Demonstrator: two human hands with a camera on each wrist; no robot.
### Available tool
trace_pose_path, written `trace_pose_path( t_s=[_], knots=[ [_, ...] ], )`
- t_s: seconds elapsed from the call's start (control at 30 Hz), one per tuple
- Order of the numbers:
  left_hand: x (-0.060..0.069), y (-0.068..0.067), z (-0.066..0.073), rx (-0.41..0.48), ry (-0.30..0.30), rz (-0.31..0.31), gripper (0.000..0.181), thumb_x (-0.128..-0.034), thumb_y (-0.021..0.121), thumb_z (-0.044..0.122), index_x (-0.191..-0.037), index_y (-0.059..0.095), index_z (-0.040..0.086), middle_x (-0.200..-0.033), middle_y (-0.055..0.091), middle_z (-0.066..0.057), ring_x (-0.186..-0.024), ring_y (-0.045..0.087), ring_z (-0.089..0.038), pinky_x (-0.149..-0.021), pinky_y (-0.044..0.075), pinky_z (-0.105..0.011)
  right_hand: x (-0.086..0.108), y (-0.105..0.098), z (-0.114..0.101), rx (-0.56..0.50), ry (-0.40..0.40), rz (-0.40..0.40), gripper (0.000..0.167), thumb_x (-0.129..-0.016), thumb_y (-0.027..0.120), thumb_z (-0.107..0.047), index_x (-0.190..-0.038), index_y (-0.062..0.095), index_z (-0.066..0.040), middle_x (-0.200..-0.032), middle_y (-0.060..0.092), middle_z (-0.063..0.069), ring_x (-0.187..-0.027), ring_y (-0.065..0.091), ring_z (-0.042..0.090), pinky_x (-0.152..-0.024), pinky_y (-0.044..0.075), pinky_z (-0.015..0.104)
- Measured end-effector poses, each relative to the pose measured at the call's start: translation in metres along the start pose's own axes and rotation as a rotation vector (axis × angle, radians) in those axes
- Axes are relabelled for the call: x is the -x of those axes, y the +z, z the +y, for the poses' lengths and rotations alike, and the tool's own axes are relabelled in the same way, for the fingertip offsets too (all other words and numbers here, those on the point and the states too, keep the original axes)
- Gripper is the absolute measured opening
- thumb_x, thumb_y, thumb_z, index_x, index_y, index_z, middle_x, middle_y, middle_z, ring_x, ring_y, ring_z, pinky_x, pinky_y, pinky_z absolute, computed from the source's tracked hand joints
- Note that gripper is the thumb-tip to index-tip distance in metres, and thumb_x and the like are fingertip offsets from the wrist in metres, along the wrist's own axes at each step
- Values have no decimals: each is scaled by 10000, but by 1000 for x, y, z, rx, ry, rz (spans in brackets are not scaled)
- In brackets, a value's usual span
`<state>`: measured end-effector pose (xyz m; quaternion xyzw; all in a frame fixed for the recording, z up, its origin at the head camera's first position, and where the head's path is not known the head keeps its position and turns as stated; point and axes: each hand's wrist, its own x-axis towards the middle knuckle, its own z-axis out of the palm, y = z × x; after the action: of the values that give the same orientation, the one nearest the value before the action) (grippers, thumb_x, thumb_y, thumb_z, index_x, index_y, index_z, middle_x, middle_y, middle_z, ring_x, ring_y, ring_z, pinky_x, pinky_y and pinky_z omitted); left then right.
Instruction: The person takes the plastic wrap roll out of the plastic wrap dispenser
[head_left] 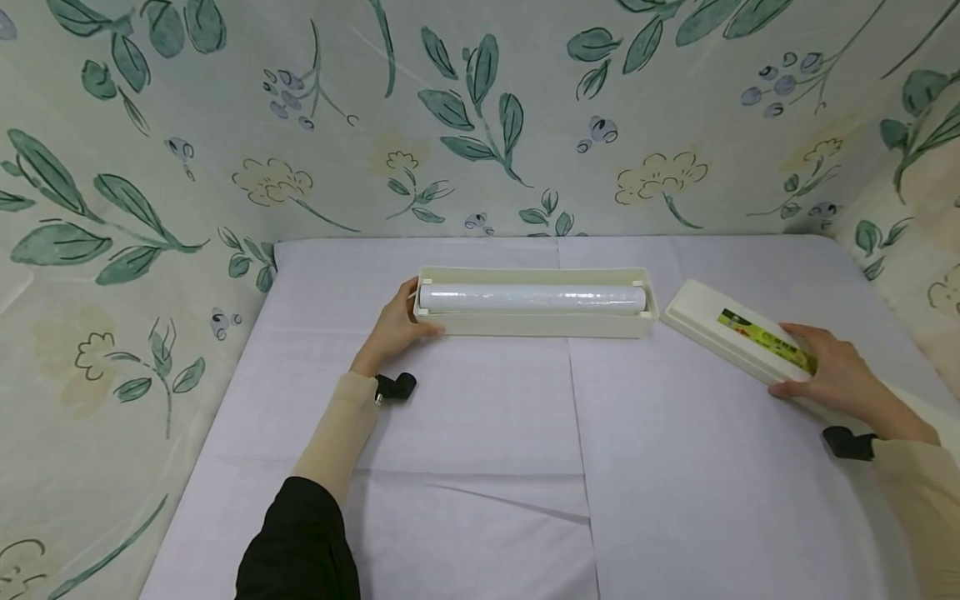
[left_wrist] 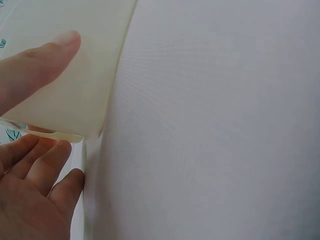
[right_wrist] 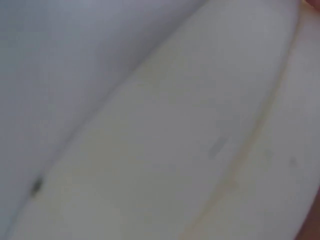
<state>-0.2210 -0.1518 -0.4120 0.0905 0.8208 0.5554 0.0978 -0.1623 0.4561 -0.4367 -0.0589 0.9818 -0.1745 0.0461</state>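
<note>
A long cream box [head_left: 536, 325] lies on the white cloth, its top off, with a shiny white roll of cling film [head_left: 532, 297] inside. My left hand [head_left: 397, 325] grips the box's left end. In the left wrist view the thumb lies along the box's side [left_wrist: 95, 85] and the other fingers are at its end. To the right, my right hand [head_left: 843, 379] grips a cream lid [head_left: 712, 321] by its near right part. The lid bears a green and yellow label and slants beside the box. Blurred pale lid surface [right_wrist: 150, 140] fills most of the right wrist view.
A white cloth [head_left: 480, 417] with fold creases covers the table. Behind it and at both sides hangs a curtain [head_left: 337, 108] printed with leaves and flowers. Small black mounts [head_left: 397, 386] sit at both wrists.
</note>
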Motion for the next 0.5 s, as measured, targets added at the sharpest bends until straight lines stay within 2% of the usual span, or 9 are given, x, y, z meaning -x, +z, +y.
trace_pose_path(
  t_s=[0.23, 0.5],
  knots=[
    [0, -1, 0, -3, -5, 1, 941, -771, 767, -43, -1486, 156, -34, -1486, 305, -238, -1297, 403, -355, -1034, 365, -436, -2, -3, 0, -5, -17, -30, 1126, -705, 844, -348, -1461, 142, 103, -1343, 234, 435, -1128, 257, 605, -830, 250, 694],
    [-1, 0, 0, -4, -17, 0, 949, -772, 770, -37, -1490, 149, -30, -1482, 313, -240, -1300, 402, -352, -1044, 355, -429, -9, -17, -18, -90, -43, 24, 946, -824, 759, -305, -1465, 185, 88, -1402, 193, 431, -1219, 193, 628, -888, 203, 753]
  ],
)
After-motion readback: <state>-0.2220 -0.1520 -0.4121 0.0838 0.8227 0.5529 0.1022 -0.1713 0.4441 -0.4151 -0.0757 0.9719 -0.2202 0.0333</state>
